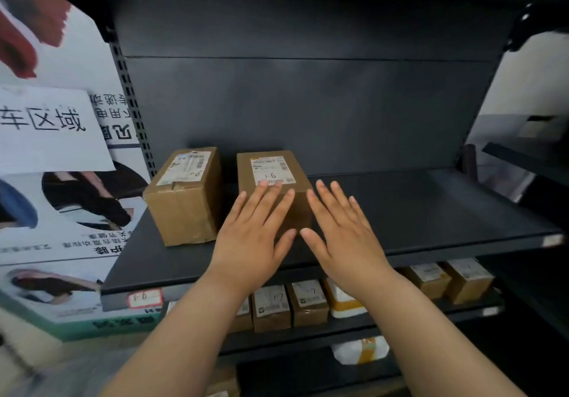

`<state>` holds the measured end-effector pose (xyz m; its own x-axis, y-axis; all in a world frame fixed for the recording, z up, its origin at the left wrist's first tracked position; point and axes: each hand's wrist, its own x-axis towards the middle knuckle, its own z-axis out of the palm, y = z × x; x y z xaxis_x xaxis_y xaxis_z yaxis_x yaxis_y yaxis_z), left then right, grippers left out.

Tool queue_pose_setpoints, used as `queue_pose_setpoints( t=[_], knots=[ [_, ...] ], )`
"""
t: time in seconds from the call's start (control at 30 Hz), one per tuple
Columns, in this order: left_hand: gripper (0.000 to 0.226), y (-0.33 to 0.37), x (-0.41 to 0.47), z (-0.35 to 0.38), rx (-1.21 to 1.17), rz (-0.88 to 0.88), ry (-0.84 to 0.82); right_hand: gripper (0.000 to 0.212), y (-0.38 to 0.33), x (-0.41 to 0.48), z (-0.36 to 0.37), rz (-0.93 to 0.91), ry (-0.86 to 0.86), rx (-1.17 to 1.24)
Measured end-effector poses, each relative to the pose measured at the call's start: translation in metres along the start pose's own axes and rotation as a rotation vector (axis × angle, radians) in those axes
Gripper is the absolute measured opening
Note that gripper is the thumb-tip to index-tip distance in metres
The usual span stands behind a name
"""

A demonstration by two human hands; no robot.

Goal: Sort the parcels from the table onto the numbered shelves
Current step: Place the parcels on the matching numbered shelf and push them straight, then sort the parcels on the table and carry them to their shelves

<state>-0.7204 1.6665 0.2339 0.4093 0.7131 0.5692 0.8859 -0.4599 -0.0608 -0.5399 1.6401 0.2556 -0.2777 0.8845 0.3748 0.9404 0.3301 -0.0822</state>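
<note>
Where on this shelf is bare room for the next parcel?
The shelf is bare from the right box to its right end. The left box fills the left end, a narrow gap between them. The parcels below stand crowded.

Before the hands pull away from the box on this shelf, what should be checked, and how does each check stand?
1. Right box flat on the shelf, back from its front edge: ok.
2. Its label faces up: ok.
3. Left hand and right hand grip nothing, fingers straight: ok.
4. Right box stands apart from the left box: ok.
5. Handwritten number on the label matches the shelf tag: cannot tell, writing too unclear.
</note>
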Motion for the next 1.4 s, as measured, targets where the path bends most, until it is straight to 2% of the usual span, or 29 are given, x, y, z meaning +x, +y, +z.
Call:
queue_pose_setpoints(
  t=[0.13,0.23,0.43,0.57,0.73,0.97,1.1,1.2,1.4],
  knots=[
    [0.061,0.018,-0.016,-0.002,-0.053,0.056,-0.020,0.070,0.002,-0.041,0.007,0.096,0.052,-0.020],
    [0.061,0.039,-0.032,0.005,-0.167,0.100,-0.055,0.064,0.007,-0.086,0.017,0.242,0.044,-0.079],
    [0.059,0.101,-0.059,0.036,-0.360,0.318,-0.131,0.061,0.021,-0.189,0.017,0.502,-0.059,-0.142],
    [0.060,0.163,-0.063,0.036,-0.439,0.448,-0.174,0.063,0.032,-0.265,-0.018,0.689,-0.066,-0.193],
    [0.061,0.266,-0.063,0.010,-0.480,0.654,-0.175,0.068,0.044,-0.358,-0.071,0.948,-0.015,-0.292],
    [0.058,0.430,-0.103,-0.046,-0.561,0.937,-0.164,0.060,0.049,-0.512,-0.131,1.203,0.005,-0.412],
    [0.058,0.543,-0.159,-0.093,-0.632,1.095,-0.160,0.068,0.037,-0.628,-0.184,1.387,-0.025,-0.422],
    [0.055,0.632,-0.220,-0.134,-0.674,1.232,-0.157,0.079,0.016,-0.720,-0.219,1.534,0.017,-0.456],
    [0.056,0.763,-0.335,-0.221,-0.801,1.546,-0.193,0.081,-0.056,-0.856,-0.269,1.828,0.106,-0.528]
  ],
)
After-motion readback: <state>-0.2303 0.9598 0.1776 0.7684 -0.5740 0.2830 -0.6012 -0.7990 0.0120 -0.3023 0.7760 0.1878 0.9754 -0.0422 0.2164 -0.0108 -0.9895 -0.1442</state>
